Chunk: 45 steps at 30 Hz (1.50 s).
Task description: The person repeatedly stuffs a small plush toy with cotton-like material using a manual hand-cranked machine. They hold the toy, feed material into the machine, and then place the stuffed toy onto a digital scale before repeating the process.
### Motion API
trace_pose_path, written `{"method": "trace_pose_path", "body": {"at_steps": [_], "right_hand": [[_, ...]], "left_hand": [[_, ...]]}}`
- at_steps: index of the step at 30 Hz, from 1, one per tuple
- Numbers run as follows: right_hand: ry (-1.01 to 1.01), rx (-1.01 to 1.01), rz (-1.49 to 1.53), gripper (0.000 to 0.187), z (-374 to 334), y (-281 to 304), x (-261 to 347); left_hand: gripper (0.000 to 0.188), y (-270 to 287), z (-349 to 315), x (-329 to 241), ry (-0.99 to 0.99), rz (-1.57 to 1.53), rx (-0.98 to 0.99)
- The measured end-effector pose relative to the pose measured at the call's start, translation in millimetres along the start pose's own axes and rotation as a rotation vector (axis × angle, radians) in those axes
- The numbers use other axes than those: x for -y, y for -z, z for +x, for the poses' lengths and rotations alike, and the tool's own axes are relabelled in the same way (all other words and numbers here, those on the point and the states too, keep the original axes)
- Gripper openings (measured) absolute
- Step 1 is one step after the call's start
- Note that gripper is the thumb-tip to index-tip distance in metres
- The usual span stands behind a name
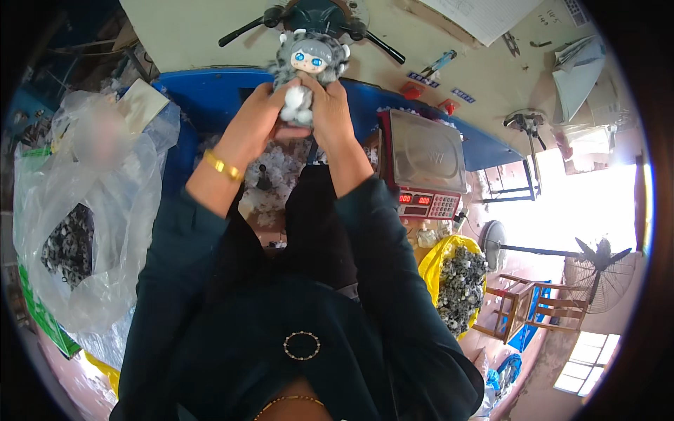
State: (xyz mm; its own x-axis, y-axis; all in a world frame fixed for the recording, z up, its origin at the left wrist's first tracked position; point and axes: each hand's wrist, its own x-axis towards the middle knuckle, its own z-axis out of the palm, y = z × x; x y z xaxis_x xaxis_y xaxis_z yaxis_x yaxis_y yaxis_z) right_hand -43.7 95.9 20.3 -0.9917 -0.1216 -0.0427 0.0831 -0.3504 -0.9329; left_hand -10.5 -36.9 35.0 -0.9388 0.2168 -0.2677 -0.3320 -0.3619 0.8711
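A plush doll (309, 59) with a grey spotted furry hood and a blue-eyed face is held upright at the table's near edge. My left hand (264, 112) closes on its left side, and my right hand (331, 111) grips the opposite side, thumbs meeting below the face. Between the hands shows a fluffy white part (297, 107); whether it is loose stuffing or the doll's body I cannot tell. Just beyond the doll's head stands a black fixture (316, 17) with two lever handles. Some fingertips are hidden behind the doll.
White fibre stuffing (281, 172) lies below my hands. A red weighing scale (427, 158) stands to the right, above a yellow bag (430, 266) of grey spotted plush pieces. At left is a clear plastic bag (133, 210). Snips (511, 43) and papers lie on the table (203, 42).
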Motion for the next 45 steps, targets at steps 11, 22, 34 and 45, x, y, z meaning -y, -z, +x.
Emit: {"method": "trace_pose_path", "body": {"at_steps": [11, 22, 34, 45], "right_hand": [[-0.114, 0.059, 0.024, 0.022, -18, 11, 12], [-0.035, 0.034, -0.026, 0.032, -55, 15, -8], [-0.338, -0.325, -0.907, 0.045, -175, 309, 39], [-0.272, -0.461, -1.312, 0.057, -217, 402, 3]], "left_hand": [[0.047, -4, -9, 5, 0.101, -0.041, 0.097], [0.055, 36, -31, 63, -0.727, 0.602, 0.270], [0.012, 380, -285, 44, -0.237, 1.074, -1.375], [0.030, 470, -363, 70, 0.828, 1.341, -1.514]]}}
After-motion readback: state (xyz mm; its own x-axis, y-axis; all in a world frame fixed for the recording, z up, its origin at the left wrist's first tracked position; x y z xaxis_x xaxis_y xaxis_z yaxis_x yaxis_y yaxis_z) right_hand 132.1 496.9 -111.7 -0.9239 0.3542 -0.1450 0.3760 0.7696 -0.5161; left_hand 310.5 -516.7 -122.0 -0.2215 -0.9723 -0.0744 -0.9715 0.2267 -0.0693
